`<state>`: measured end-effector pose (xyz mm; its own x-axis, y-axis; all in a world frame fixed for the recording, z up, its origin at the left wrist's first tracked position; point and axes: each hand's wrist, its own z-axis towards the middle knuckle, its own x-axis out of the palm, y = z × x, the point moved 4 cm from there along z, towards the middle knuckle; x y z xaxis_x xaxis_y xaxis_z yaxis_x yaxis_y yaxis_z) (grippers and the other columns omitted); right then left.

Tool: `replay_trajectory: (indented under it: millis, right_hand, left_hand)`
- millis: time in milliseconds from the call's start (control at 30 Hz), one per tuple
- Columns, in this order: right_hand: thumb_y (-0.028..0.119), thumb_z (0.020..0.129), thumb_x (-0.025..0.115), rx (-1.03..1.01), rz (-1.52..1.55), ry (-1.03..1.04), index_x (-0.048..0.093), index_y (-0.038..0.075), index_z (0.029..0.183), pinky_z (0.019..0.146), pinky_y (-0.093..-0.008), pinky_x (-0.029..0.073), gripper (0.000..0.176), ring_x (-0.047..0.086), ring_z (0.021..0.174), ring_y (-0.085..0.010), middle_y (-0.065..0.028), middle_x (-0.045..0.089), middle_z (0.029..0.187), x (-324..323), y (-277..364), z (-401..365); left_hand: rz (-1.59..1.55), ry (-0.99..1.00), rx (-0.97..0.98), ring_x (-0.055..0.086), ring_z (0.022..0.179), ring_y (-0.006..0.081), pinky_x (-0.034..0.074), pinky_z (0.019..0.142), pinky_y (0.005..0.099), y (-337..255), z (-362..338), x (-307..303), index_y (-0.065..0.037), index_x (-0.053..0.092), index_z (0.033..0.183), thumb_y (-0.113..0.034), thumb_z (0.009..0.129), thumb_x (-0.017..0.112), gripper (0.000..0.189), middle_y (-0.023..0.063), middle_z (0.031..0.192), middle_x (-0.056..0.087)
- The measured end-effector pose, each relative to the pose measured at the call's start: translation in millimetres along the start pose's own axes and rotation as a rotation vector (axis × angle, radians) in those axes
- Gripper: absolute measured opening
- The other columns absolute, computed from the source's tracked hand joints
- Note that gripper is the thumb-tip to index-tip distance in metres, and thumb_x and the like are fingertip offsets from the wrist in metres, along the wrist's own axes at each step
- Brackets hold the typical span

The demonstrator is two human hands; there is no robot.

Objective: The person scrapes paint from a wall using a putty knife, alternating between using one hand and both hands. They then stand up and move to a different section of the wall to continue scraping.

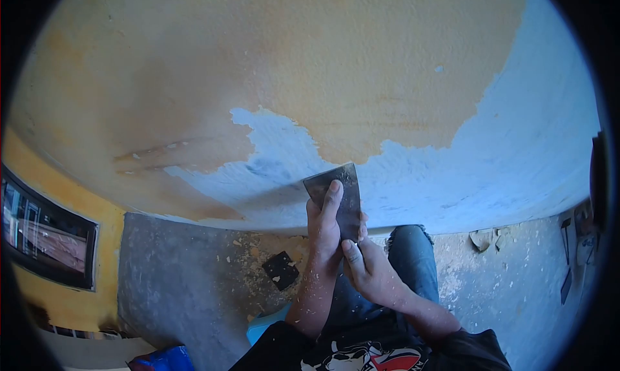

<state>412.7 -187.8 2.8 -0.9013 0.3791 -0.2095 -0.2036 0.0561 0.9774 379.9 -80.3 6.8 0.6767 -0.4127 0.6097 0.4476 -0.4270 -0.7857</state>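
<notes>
A dark, flat metal scraper (349, 203), broad at its far edge, is held up against the wall (400, 61). That edge meets the line where yellow-tan paint gives way to bare whitish surface. Gripping the blade's left side is my left hand (325, 225), its thumb laid along the face. My right hand (367, 271) is closed round the narrow lower end, its thumb near my left palm. Both hands cover the lower part of the scraper, so any handle is hidden. Pale flakes are scattered over my forearms.
Paint chips and a dark square piece (280, 270) lie on the grey floor (174, 274). A light-blue object (265, 324) is beside my left arm. At left are a dark-framed panel (48, 232) and a blue bag-like item (161, 359). A long thin tool (566, 261) is at far right.
</notes>
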Motion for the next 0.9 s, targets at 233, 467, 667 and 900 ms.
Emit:
replay_trajectory:
  millis: [233,467,667,900]
  right_hand:
    - [0.036,0.103,0.037,0.073,0.090,0.016,0.049,0.002,0.091,0.049,-0.0252,0.038,0.039,0.044,0.053,-0.0062,0.0014,0.047,0.061,-23.7,-16.1,3.6]
    - [0.025,0.098,0.049,0.128,-0.024,0.038,0.049,-0.005,0.124,0.067,-0.0346,0.049,0.039,0.063,0.070,-0.0223,-0.0169,0.061,0.074,-56.1,-2.2,-45.6]
    - [0.014,0.095,0.054,0.000,-0.044,-0.121,0.051,-0.004,0.126,0.069,-0.0384,0.050,0.036,0.066,0.073,-0.0356,-0.0234,0.064,0.081,-48.9,0.5,-41.5]
    - [0.009,0.092,0.054,-0.019,-0.064,-0.157,0.052,-0.002,0.129,0.063,-0.0404,0.049,0.038,0.063,0.071,-0.0414,-0.0260,0.063,0.083,-37.6,13.1,-20.5]
  left_hand:
    - [-0.011,0.039,0.065,0.056,0.046,0.0190,0.046,0.040,0.0296,26.0,12.0,-3.0,-0.002,0.051,0.089,-0.046,0.096,0.052,0.044,0.0084,0.065,0.055]
    - [-0.177,-0.040,-0.032,0.056,0.052,0.0224,0.050,0.049,0.0337,64.4,-18.0,0.3,0.000,0.048,0.111,-0.050,0.094,0.053,0.053,0.0118,0.072,0.056]
    - [-0.101,-0.131,0.038,0.055,0.053,0.0209,0.050,0.049,0.0332,57.1,-8.0,-7.9,-0.001,0.046,0.115,-0.052,0.092,0.056,0.057,0.0109,0.072,0.056]
    - [-0.217,-0.099,0.071,0.057,0.059,0.0215,0.049,0.046,0.0334,42.5,7.8,-17.4,-0.001,0.045,0.108,-0.043,0.092,0.059,0.047,0.0118,0.084,0.055]
